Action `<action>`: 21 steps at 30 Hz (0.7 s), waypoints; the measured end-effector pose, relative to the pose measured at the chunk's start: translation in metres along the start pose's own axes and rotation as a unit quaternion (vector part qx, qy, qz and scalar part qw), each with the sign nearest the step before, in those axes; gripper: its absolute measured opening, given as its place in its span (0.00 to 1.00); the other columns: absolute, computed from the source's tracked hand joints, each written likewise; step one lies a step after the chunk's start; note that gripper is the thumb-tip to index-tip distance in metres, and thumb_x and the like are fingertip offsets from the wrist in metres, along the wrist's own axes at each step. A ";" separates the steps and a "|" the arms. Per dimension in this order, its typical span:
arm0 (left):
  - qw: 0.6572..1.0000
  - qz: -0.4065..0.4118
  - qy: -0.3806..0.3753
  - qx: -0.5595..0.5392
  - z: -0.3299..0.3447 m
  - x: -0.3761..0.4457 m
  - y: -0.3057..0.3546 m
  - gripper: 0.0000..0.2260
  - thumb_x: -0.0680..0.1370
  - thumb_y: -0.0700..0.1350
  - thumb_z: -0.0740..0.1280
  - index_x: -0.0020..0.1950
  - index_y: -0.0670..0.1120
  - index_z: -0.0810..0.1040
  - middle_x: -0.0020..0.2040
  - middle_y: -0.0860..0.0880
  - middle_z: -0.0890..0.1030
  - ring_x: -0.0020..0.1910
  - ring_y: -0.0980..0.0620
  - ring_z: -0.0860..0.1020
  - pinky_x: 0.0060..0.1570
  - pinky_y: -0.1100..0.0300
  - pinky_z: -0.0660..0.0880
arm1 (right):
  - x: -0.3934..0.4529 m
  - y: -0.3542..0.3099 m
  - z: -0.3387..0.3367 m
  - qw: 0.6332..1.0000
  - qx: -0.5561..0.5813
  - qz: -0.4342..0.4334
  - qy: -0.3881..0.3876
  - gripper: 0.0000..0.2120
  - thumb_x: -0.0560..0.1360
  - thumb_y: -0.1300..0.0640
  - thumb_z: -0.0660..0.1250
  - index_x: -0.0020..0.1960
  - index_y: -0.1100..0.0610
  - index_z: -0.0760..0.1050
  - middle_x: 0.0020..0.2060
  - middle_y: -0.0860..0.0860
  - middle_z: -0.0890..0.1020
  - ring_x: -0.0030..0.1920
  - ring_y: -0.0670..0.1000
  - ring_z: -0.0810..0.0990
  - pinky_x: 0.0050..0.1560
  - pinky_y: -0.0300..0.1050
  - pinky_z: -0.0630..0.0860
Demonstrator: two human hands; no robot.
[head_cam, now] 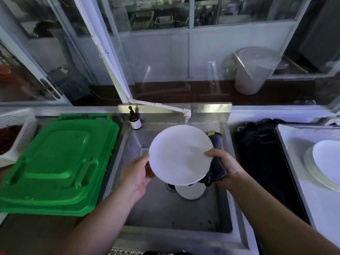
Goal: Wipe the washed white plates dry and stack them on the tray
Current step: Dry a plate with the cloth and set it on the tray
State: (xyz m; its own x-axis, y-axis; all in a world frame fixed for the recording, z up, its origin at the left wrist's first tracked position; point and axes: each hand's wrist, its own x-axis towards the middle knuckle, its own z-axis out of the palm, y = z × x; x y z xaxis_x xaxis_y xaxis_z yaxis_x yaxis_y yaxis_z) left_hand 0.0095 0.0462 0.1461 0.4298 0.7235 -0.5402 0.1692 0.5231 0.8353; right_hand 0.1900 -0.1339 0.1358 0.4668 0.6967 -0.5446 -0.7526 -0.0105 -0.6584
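white plate (pixel 179 154) over sink (pixel 176 218), both hands (right (pixel 223 165) with cloth (pixel 217 169))

Steel sink (pixel 217 208) under white tap pipe (pixel 161 105), glass partition (pixel 184 52) behind, green lid (pixel 55 162) at left, dim light

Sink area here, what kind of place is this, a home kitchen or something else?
Probably a commercial kitchen's dishwashing station: a deep steel sink, a steel tray holding a stack of identical white plates, and metal pans on shelving behind glass.

A green lid (pixel 55 166) lies at nine o'clock, a soap bottle (pixel 134 120) at twelve beside the white tap (pixel 185 115), a white basket (pixel 16 133) beyond.
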 end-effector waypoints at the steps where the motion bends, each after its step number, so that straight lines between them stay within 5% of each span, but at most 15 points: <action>1: 1.000 -0.001 -0.003 -0.003 -0.003 0.004 0.002 0.06 0.82 0.39 0.68 0.55 0.38 0.83 0.51 0.39 0.87 0.51 0.42 0.84 0.52 0.47 0.82 | 0.001 0.001 0.002 1.000 0.001 -0.003 0.004 0.28 0.68 0.63 0.70 0.68 0.64 0.76 0.55 0.64 0.85 0.52 0.65 0.84 0.70 0.73 0.68; 6: 0.999 0.000 -0.029 0.014 -0.019 0.025 0.013 0.06 0.81 0.37 0.67 0.55 0.38 0.83 0.53 0.38 0.87 0.52 0.41 0.84 0.49 0.49 0.80 | 0.000 0.001 0.024 0.998 0.041 -0.015 0.037 0.17 0.80 0.52 0.66 0.60 0.62 0.84 0.51 0.62 0.87 0.47 0.62 0.87 0.50 0.59 0.84; 10: 0.998 0.011 -0.053 0.027 -0.032 0.036 0.029 0.05 0.81 0.37 0.67 0.53 0.40 0.83 0.49 0.41 0.88 0.50 0.42 0.85 0.51 0.49 0.81 | 0.001 0.007 0.044 0.994 0.063 -0.036 0.078 0.21 0.83 0.48 0.62 0.45 0.59 0.88 0.42 0.59 0.87 0.37 0.58 0.87 0.34 0.50 0.84; 14: 0.995 0.023 -0.079 0.051 -0.042 0.049 0.040 0.06 0.81 0.37 0.68 0.52 0.41 0.85 0.47 0.42 0.88 0.49 0.42 0.85 0.48 0.51 0.81 | 0.001 0.022 0.048 0.986 0.037 -0.055 0.154 0.17 0.81 0.50 0.67 0.61 0.63 0.82 0.48 0.62 0.87 0.44 0.61 0.87 0.43 0.53 0.83; 21: 0.982 0.028 -0.163 0.096 -0.027 0.058 0.039 0.06 0.81 0.36 0.69 0.48 0.42 0.85 0.43 0.44 0.88 0.43 0.46 0.84 0.39 0.58 0.83 | -0.028 0.037 0.024 0.962 0.006 -0.070 0.265 0.17 0.76 0.58 0.74 0.62 0.65 0.82 0.52 0.66 0.86 0.47 0.64 0.86 0.51 0.60 0.83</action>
State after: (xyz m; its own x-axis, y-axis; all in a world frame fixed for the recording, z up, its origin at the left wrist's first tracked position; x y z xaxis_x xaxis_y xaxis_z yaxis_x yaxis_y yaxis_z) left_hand 0.0171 0.1204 0.1449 0.6988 0.5499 -0.4575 0.2871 0.3701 0.8835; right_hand 0.1374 -0.1364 0.1392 0.7331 0.2267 -0.6412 -0.6687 0.0684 -0.7404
